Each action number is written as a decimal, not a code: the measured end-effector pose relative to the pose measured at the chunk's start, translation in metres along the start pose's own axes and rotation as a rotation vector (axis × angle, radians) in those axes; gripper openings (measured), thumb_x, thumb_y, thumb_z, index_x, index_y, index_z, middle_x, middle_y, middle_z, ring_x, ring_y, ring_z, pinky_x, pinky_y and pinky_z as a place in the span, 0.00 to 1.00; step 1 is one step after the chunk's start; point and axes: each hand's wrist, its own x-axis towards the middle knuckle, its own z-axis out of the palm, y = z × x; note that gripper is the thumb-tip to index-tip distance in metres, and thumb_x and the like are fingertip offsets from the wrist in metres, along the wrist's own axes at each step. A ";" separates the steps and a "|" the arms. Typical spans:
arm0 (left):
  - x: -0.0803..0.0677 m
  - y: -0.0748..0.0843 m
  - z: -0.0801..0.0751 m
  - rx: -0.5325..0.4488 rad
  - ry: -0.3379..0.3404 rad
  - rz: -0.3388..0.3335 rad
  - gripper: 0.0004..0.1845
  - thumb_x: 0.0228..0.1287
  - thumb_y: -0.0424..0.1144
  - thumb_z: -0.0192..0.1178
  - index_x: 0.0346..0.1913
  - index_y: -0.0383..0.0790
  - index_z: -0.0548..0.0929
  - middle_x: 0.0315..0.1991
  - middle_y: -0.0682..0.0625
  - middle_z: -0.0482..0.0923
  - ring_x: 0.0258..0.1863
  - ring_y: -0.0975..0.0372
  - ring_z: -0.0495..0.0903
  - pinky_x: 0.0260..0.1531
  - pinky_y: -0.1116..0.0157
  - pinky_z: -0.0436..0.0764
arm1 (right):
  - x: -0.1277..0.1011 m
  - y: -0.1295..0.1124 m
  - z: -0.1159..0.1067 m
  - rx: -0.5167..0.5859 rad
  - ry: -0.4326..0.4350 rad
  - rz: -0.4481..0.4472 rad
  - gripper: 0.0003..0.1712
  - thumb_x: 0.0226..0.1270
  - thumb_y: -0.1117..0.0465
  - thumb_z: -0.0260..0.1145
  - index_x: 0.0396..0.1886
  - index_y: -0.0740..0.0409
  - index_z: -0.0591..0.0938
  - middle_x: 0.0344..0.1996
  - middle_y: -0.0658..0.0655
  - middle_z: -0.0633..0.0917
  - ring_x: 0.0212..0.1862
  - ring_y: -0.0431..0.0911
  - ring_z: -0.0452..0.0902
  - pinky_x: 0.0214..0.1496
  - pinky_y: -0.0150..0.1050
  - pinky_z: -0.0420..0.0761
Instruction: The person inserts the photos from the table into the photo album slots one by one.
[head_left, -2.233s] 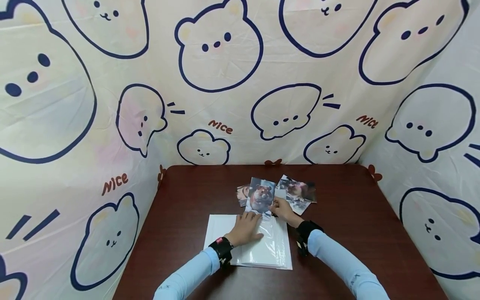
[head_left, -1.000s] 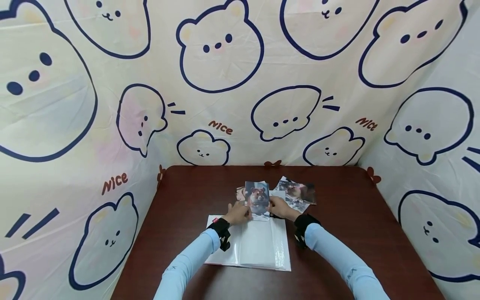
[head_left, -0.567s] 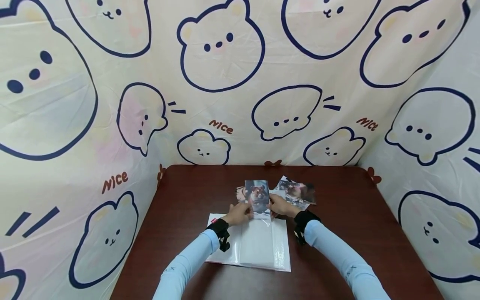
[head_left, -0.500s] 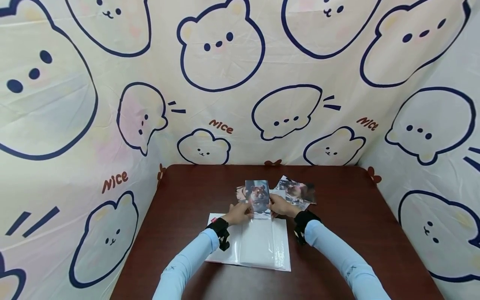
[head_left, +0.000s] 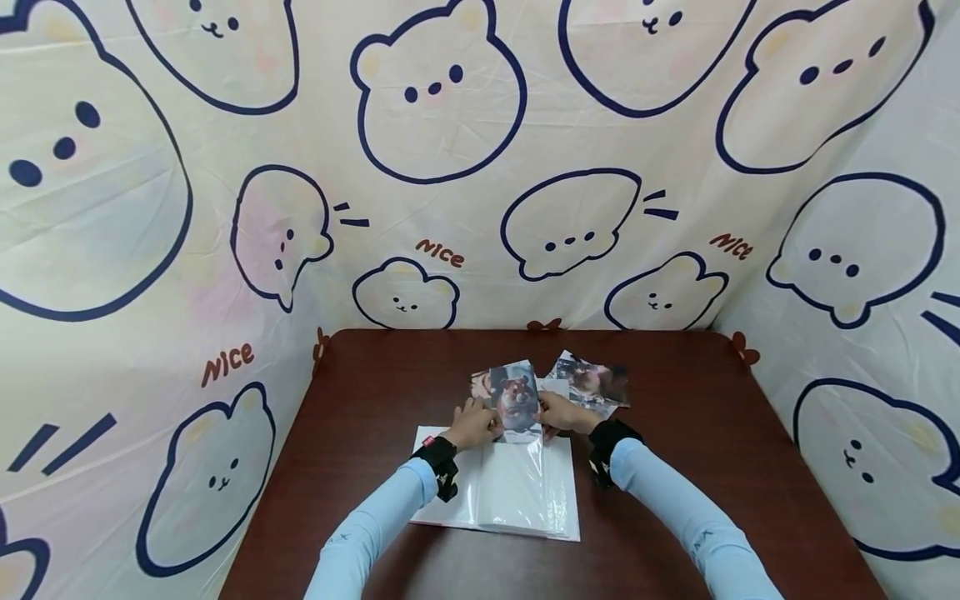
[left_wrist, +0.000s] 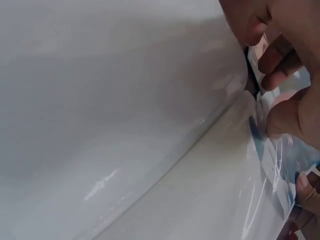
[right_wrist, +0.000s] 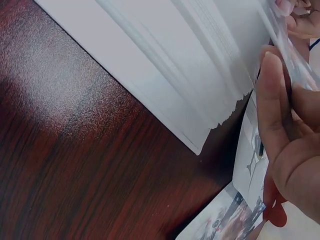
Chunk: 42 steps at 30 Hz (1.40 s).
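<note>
A photo of a brown hamster [head_left: 514, 398] stands tilted above the far edge of a white album with clear plastic sleeves [head_left: 501, 492]. My left hand [head_left: 474, 422] pinches the photo's left edge and my right hand [head_left: 558, 412] pinches its right edge. In the left wrist view my left hand's fingers [left_wrist: 280, 65] curl round crinkled clear plastic [left_wrist: 272, 165] over the glossy white page [left_wrist: 110, 115]. In the right wrist view the right hand's thumb [right_wrist: 272, 100] presses a clear sleeve edge beside the album's corner [right_wrist: 200, 145].
Several loose photos [head_left: 591, 382] lie on the dark wooden table [head_left: 690, 433] just beyond the hands, some behind the held photo. Cloth with bear faces [head_left: 442, 100] walls in the table at the back and both sides.
The left hand left the album page and took the photo's left edge. Both hands now hold the photo a little lower, its bottom at the sleeve's top edge.
</note>
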 end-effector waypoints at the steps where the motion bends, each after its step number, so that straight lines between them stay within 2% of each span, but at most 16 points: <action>1: -0.001 0.000 0.001 0.002 0.004 -0.011 0.06 0.67 0.45 0.59 0.37 0.49 0.83 0.47 0.48 0.70 0.46 0.55 0.62 0.39 0.57 0.58 | 0.000 0.000 0.000 0.001 -0.009 0.007 0.24 0.71 0.72 0.52 0.64 0.71 0.61 0.28 0.64 0.75 0.23 0.51 0.78 0.34 0.55 0.83; 3: -0.003 0.000 0.004 0.008 0.019 -0.020 0.07 0.68 0.46 0.58 0.42 0.49 0.82 0.54 0.44 0.68 0.50 0.53 0.63 0.42 0.55 0.60 | -0.001 -0.001 0.000 0.006 -0.022 0.020 0.23 0.70 0.72 0.53 0.63 0.71 0.63 0.29 0.65 0.75 0.24 0.54 0.78 0.35 0.56 0.82; 5: -0.009 0.001 0.009 0.055 0.069 0.012 0.12 0.68 0.47 0.58 0.50 0.48 0.79 0.60 0.41 0.66 0.56 0.50 0.63 0.46 0.52 0.64 | 0.000 0.000 0.001 0.005 -0.027 0.019 0.21 0.68 0.73 0.56 0.59 0.72 0.65 0.31 0.65 0.74 0.26 0.54 0.79 0.35 0.56 0.82; 8: -0.021 0.006 0.019 0.192 0.193 0.124 0.21 0.68 0.48 0.57 0.61 0.47 0.73 0.66 0.39 0.62 0.65 0.46 0.62 0.54 0.49 0.67 | 0.001 0.003 0.001 0.012 -0.006 0.031 0.22 0.62 0.74 0.61 0.55 0.72 0.68 0.30 0.62 0.74 0.29 0.52 0.78 0.36 0.52 0.82; 11: -0.035 0.014 0.032 0.340 0.293 0.264 0.26 0.69 0.49 0.54 0.67 0.42 0.70 0.69 0.38 0.62 0.68 0.46 0.61 0.59 0.49 0.69 | 0.003 0.008 0.000 0.064 0.020 0.070 0.32 0.57 0.74 0.65 0.61 0.70 0.64 0.31 0.60 0.74 0.29 0.48 0.75 0.35 0.47 0.80; 13: -0.043 0.020 0.041 0.387 0.294 0.340 0.27 0.71 0.49 0.52 0.67 0.40 0.69 0.69 0.38 0.62 0.69 0.46 0.61 0.61 0.50 0.68 | 0.003 0.010 -0.001 0.113 0.043 0.105 0.39 0.56 0.74 0.66 0.65 0.69 0.59 0.36 0.62 0.74 0.31 0.48 0.74 0.36 0.45 0.78; 16: -0.051 0.025 0.054 0.423 0.253 0.399 0.27 0.72 0.50 0.47 0.68 0.40 0.68 0.69 0.40 0.63 0.69 0.48 0.62 0.64 0.50 0.65 | 0.004 0.011 -0.001 0.158 0.097 0.149 0.43 0.59 0.69 0.67 0.68 0.68 0.52 0.46 0.69 0.73 0.39 0.51 0.76 0.41 0.46 0.78; 19: -0.055 0.027 0.061 0.433 0.236 0.408 0.26 0.73 0.50 0.46 0.68 0.41 0.69 0.70 0.41 0.63 0.70 0.50 0.62 0.65 0.51 0.63 | 0.004 0.010 -0.001 0.167 0.176 0.155 0.47 0.64 0.64 0.64 0.72 0.67 0.45 0.56 0.74 0.69 0.45 0.53 0.77 0.43 0.48 0.80; 21: -0.056 0.028 0.064 0.432 0.249 0.407 0.26 0.73 0.49 0.47 0.68 0.41 0.69 0.70 0.41 0.63 0.70 0.50 0.61 0.66 0.51 0.63 | 0.005 0.011 -0.002 0.181 0.228 0.137 0.48 0.67 0.62 0.62 0.74 0.62 0.40 0.57 0.75 0.69 0.37 0.52 0.78 0.38 0.47 0.80; 23: -0.057 0.029 0.066 0.429 0.256 0.410 0.27 0.73 0.50 0.46 0.69 0.41 0.68 0.71 0.41 0.61 0.71 0.50 0.60 0.66 0.50 0.62 | 0.007 0.011 -0.003 0.182 0.252 0.091 0.48 0.70 0.64 0.59 0.76 0.57 0.37 0.53 0.74 0.71 0.28 0.49 0.74 0.30 0.45 0.77; 25: -0.059 0.029 0.068 0.417 0.253 0.420 0.27 0.74 0.50 0.45 0.70 0.42 0.66 0.72 0.41 0.59 0.72 0.50 0.58 0.67 0.50 0.61 | 0.009 0.011 -0.003 0.176 0.245 0.042 0.46 0.71 0.68 0.56 0.77 0.52 0.38 0.45 0.71 0.72 0.19 0.47 0.65 0.24 0.43 0.70; 27: -0.060 0.028 0.073 0.406 0.246 0.421 0.28 0.74 0.51 0.42 0.72 0.43 0.63 0.73 0.40 0.56 0.73 0.51 0.55 0.67 0.50 0.60 | 0.011 0.011 -0.004 0.147 0.216 0.003 0.44 0.71 0.71 0.53 0.77 0.51 0.40 0.39 0.68 0.72 0.17 0.45 0.60 0.22 0.42 0.65; 29: -0.061 0.026 0.077 0.391 0.247 0.415 0.29 0.75 0.52 0.40 0.73 0.43 0.60 0.74 0.41 0.54 0.74 0.52 0.53 0.68 0.50 0.58 | 0.011 0.009 -0.004 0.118 0.191 -0.020 0.42 0.71 0.73 0.51 0.77 0.53 0.43 0.36 0.68 0.72 0.17 0.46 0.60 0.22 0.41 0.64; 33: -0.061 0.021 0.084 0.423 0.298 0.382 0.30 0.76 0.53 0.37 0.74 0.42 0.58 0.75 0.44 0.53 0.74 0.53 0.52 0.69 0.52 0.57 | 0.013 0.007 -0.004 0.068 0.189 -0.010 0.40 0.69 0.73 0.54 0.76 0.55 0.49 0.37 0.66 0.75 0.24 0.48 0.68 0.25 0.42 0.72; 36: -0.061 0.018 0.084 0.438 0.327 0.369 0.31 0.75 0.53 0.38 0.74 0.42 0.58 0.74 0.44 0.54 0.74 0.53 0.53 0.68 0.52 0.58 | 0.013 0.007 -0.005 0.043 0.187 0.016 0.39 0.68 0.71 0.57 0.74 0.55 0.52 0.36 0.64 0.75 0.28 0.48 0.71 0.28 0.42 0.76; 42: -0.061 0.016 0.085 0.412 0.319 0.360 0.30 0.75 0.52 0.40 0.74 0.42 0.58 0.74 0.43 0.54 0.74 0.53 0.52 0.69 0.52 0.57 | 0.009 0.007 -0.005 0.026 0.148 0.044 0.37 0.67 0.69 0.59 0.73 0.56 0.56 0.40 0.65 0.74 0.38 0.50 0.75 0.34 0.45 0.78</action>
